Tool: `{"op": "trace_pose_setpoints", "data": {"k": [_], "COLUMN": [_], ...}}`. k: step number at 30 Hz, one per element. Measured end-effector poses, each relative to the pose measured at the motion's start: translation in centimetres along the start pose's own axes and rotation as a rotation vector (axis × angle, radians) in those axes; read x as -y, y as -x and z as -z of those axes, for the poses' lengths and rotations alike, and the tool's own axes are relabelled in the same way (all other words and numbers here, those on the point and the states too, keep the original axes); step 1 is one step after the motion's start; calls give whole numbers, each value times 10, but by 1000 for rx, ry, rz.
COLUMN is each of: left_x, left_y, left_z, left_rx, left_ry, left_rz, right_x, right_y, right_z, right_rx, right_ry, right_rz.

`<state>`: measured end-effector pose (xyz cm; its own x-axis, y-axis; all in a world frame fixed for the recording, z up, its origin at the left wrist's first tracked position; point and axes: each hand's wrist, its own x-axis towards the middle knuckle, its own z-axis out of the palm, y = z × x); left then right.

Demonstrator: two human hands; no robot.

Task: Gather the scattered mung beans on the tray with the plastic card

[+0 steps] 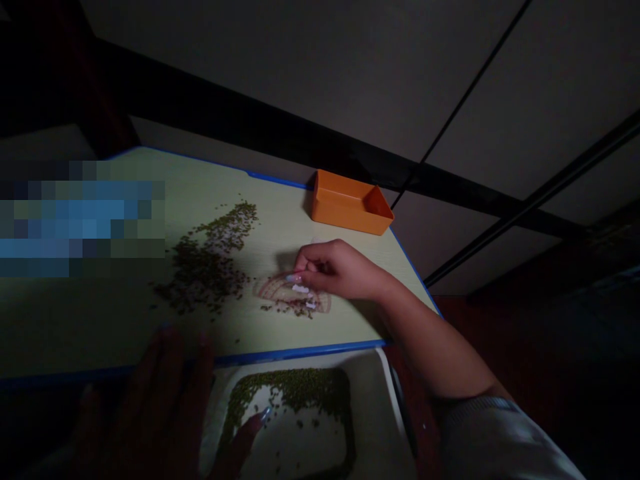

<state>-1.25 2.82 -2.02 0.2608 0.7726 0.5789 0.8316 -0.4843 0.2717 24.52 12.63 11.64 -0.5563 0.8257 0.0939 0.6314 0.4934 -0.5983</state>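
A pale green table (125, 320) with a blue edge carries a spread of small dark green beans (210, 263). My right hand (340, 270) rests on the tabletop with fingers curled, touching a small clear plastic scoop or lid (293, 297) that has a few beans in it. My left hand (165, 413) holds a white tray (370, 413) below the table's near edge, fingers over its rim and the thumb inside. Several green beans (295, 390) lie inside the tray.
An orange rectangular box (350, 203) stands at the table's far right corner. A blurred blue patch covers the table's left part. Dark rails and a grey floor lie beyond the table. The scene is dim.
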Motion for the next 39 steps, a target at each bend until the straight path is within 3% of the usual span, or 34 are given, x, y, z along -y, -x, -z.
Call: {"op": "trace_pose_setpoints", "data": {"k": [1, 2, 5, 8, 13, 18, 28, 35, 39], "left_x": [-4, -8, -15, -16, -18, -20, -19, -16, -18], "left_y": [-2, -4, -8, -8, -8, -8, -7, -6, -7], "left_z": [3, 6, 14, 15, 14, 16, 15, 14, 15], "left_rx": [-46, -16, 38, 8, 30, 27, 49, 57, 58], "left_ry": [3, -10, -25, -10, -12, -10, -37, -37, -47], "left_rz": [-48, -43, -19, -29, -7, 6, 15, -4, -2], "right_x": [-3, -5, -12, -13, -11, -7, -10, -6, -1], "right_y": [2, 4, 9, 11, 10, 11, 16, 15, 16], "right_z": [5, 10, 25, 32, 30, 25, 39, 31, 28], "right_rx": [-18, -16, 99, 183, 241, 356, 296, 384, 410], "right_ry": [15, 37, 80, 43, -9, -196, 6, -70, -177], "right_rz": [-21, -44, -127, -157, -161, -146, -157, -190, -138]}}
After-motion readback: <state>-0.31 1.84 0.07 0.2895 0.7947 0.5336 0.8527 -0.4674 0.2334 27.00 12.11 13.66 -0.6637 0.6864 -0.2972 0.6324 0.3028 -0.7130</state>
